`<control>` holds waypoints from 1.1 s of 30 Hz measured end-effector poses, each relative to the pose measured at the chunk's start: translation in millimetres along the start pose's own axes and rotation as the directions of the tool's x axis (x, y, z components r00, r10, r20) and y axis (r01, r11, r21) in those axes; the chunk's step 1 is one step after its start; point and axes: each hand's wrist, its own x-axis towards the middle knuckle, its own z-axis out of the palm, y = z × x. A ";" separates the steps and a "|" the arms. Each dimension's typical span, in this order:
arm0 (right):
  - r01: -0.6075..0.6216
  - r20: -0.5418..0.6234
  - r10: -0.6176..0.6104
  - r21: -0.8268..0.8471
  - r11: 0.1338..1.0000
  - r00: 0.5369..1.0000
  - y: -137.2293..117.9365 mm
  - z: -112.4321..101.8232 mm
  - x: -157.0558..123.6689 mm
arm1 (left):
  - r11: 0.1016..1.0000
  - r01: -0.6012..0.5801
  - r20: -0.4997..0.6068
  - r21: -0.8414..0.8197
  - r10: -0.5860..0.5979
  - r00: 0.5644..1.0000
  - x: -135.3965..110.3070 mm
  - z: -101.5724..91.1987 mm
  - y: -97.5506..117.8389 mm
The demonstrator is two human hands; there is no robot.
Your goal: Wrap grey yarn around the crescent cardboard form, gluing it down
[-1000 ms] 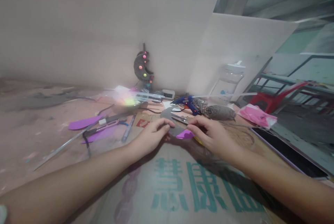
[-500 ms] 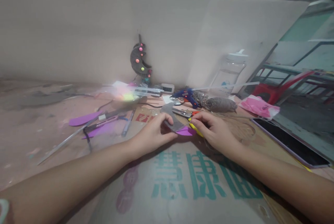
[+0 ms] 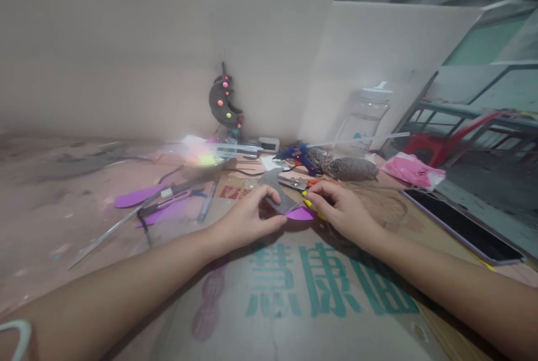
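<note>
My left hand (image 3: pixel 246 218) pinches a grey crescent-shaped piece (image 3: pixel 275 183), which looks like felt or card, between thumb and fingers. Close to the crescent's right tip, my right hand (image 3: pixel 347 207) has its thumb and forefinger pressed together; whatever is between them is too small to make out. A purple cut piece (image 3: pixel 301 214) shows just under the crescent, between both hands. Scissors (image 3: pixel 294 183) with orange and yellow handles lie behind, partly covered by my right hand.
Behind my hands are a blue glue gun (image 3: pixel 297 154), grey yarn (image 3: pixel 355 168) and a clear bottle (image 3: pixel 365 120). A decorated dark crescent (image 3: pixel 219 102) hangs at the wall. Purple pieces (image 3: pixel 138 195) and a pen (image 3: pixel 207 204) lie left, a phone (image 3: pixel 462 226) right. Cardboard (image 3: pixel 277 327) lies beneath.
The camera view has shifted slightly. Both hands keep nearly the same pose around the grey crescent, and my right fingertips have barely moved.
</note>
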 end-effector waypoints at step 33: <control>-0.093 0.116 0.083 0.083 0.992 0.990 3.8 0.5 2.6 | 0.991 -0.130 -0.193 -0.036 0.121 0.974 7.6 -4.8 -9.4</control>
